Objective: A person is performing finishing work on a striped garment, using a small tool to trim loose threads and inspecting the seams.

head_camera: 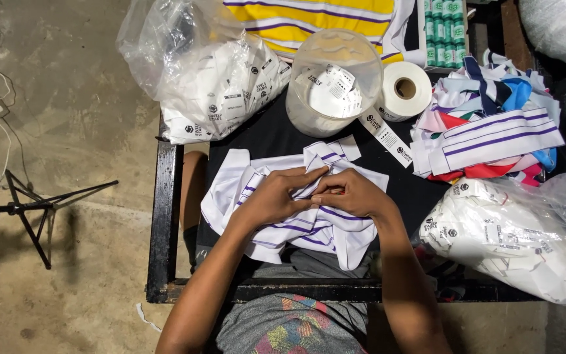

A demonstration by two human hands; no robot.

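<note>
The left hand (276,195) and right hand (352,193) meet fingertip to fingertip, pinching a fold of white cloth with purple stripes (335,233) heaped on the black table (165,216). Beyond stand a clear plastic tub (309,111), a roll of white label tape (404,88) and a stack of coloured collars (492,131).

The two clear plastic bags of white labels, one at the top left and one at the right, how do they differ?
The top-left bag hangs over the table's far left corner, its upper part puffed up and empty. The right bag lies lower and flatter at the near right, nearer the right hand, running out of the picture. Both are clear and hold white printed labels.
</note>
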